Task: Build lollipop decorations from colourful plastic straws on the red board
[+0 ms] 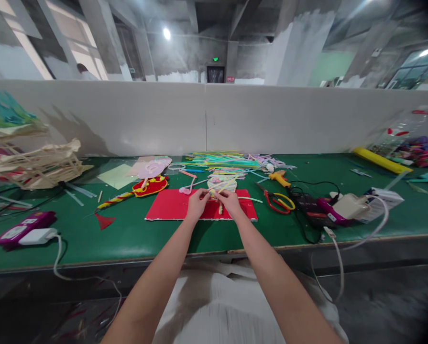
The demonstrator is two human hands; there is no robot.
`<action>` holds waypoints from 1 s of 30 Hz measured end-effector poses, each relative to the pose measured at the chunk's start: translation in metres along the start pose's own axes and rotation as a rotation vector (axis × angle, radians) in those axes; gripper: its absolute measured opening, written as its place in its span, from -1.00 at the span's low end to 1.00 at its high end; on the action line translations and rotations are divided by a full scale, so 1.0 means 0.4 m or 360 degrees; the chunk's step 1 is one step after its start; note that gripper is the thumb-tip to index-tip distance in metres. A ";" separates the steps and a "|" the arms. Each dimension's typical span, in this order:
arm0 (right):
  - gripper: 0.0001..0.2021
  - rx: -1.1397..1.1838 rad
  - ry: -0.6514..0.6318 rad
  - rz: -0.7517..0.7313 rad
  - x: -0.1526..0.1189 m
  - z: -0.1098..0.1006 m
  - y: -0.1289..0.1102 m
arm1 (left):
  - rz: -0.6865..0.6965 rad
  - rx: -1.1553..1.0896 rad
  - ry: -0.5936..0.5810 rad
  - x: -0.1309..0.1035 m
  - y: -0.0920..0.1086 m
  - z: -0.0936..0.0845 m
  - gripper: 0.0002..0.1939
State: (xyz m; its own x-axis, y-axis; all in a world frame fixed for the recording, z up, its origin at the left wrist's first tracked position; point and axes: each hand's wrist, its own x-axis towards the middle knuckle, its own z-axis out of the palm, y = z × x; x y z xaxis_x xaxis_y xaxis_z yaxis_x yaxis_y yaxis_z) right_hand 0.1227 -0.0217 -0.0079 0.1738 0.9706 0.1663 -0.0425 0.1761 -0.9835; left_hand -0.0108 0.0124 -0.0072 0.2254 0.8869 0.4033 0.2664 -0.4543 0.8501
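Observation:
Both hands meet over a red board (167, 205) on the green table. My left hand (197, 204) is closed in a pinch, and so is my right hand (230, 203) just beside it. Between their fingertips is a thin yellow strip (230, 183), like a straw; its gripped part is small and partly hidden. Right behind the fingers lies a round pale green piece with pink on it (221, 181). A pink looped strip (185, 190) rests at the board's back edge, left of my hands. A short beige stick (220, 208) shows between my hands.
Many coloured strips (231, 160) are heaped behind the board. Red-handled scissors (275, 203), an orange glue gun (279, 178) and a power strip with cables (337, 212) stand to the right. Left are a red and yellow ornament (149, 186), a purple power strip (25, 230) and a wooden model (38, 165).

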 end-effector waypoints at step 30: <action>-0.69 -0.0172 0.0111 -0.0099 0.011 -0.003 0.018 | 0.0079 0.0206 -0.0004 -0.007 0.004 0.003 -0.81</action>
State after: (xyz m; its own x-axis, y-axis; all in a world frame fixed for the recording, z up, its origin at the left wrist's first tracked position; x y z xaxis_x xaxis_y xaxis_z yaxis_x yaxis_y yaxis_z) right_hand 0.1245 -0.0162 -0.0141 0.2409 0.9440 0.2253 0.0759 0.2131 -0.9741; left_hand -0.0101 0.0091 -0.0073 0.2440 0.8628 0.4429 0.3735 -0.5050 0.7781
